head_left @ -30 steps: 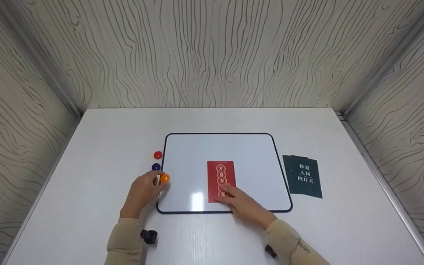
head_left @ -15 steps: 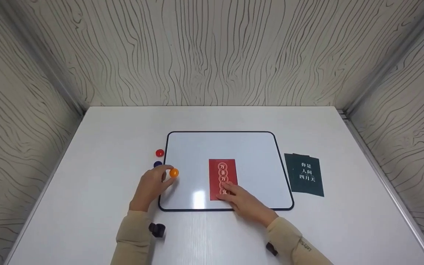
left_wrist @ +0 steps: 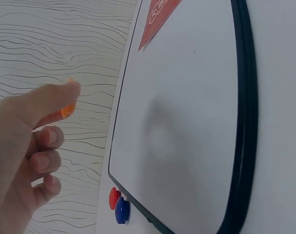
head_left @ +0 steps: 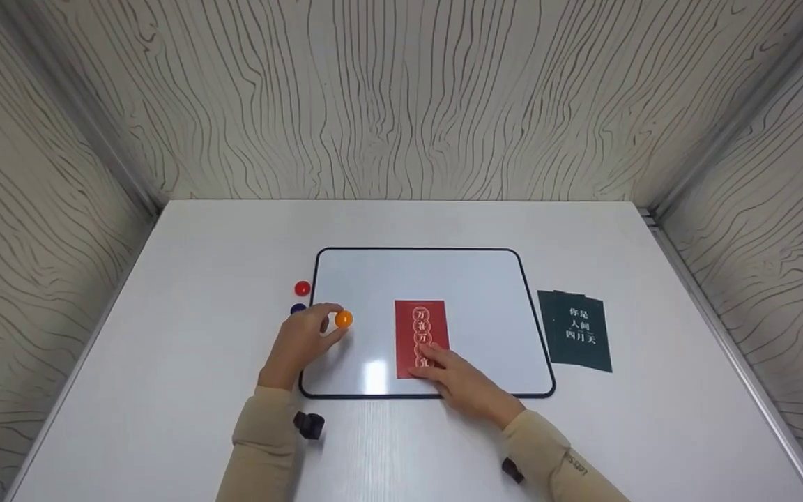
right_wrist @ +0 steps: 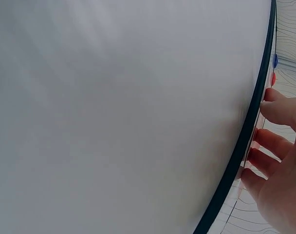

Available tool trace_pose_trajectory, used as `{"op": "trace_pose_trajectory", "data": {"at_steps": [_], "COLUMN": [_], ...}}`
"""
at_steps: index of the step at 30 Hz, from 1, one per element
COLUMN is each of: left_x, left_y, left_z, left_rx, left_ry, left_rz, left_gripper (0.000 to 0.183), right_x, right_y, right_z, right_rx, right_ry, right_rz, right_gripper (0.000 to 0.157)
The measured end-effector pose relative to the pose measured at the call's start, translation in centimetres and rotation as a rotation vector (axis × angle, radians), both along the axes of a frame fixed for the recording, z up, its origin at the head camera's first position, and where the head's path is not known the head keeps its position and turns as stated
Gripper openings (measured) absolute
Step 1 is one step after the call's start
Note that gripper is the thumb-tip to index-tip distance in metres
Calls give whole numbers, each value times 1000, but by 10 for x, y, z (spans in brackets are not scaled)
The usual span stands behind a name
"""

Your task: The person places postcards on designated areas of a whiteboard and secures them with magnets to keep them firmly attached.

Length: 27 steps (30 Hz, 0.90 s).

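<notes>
While the thumb and forefinger of the left hand (head_left: 300, 338) pinch an orange button (head_left: 343, 319) at their tips, its other fingers curl loosely behind; the left wrist view shows only slivers of the button past the thumb. It is held above the whiteboard (head_left: 499, 300), whose near-left edge passes out of sight beneath that hand. Behind the left fingers, off the board, lie a red button (head_left: 302, 288) and a blue button (head_left: 297, 307), the blue one partly covered by the knuckles in the head view.

The right hand (head_left: 464, 380) has its fingers extended and slightly apart, resting on a red card (head_left: 408, 335); they hide its lower right part and one printed character. In the right wrist view the card is too edge-on to make out well, and the left wrist view cuts it to a corner. Right of these fingers, beyond the board, dark green cards (head_left: 586, 331) overlap; how many cannot be told.
</notes>
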State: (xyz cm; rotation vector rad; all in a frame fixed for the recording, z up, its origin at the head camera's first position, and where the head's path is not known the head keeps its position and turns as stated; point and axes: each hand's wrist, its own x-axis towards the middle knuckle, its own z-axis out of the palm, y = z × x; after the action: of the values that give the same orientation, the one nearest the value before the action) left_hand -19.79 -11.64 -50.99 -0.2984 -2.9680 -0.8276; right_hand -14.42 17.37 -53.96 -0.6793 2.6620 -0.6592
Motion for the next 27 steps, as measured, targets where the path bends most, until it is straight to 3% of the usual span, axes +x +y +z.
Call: {"op": "trace_pose_trajectory", "data": {"at_steps": [14,21,27], "left_x": [-6,-11,-14], "left_y": [10,17,24], "left_z": [8,11,13], "left_rx": [22,33,20], "left_ry": [-9,-24,-29], "left_rz": [-26,-35,-39], "left_gripper": [35,35,35], "right_x": [-2,0,-1], "right_y": [1,0,0], "right_z": [0,0,0], "right_rx": [6,32,25], "right_ry": [0,114,87], "right_rz": [7,68,49], "right_gripper": [43,41,43]}}
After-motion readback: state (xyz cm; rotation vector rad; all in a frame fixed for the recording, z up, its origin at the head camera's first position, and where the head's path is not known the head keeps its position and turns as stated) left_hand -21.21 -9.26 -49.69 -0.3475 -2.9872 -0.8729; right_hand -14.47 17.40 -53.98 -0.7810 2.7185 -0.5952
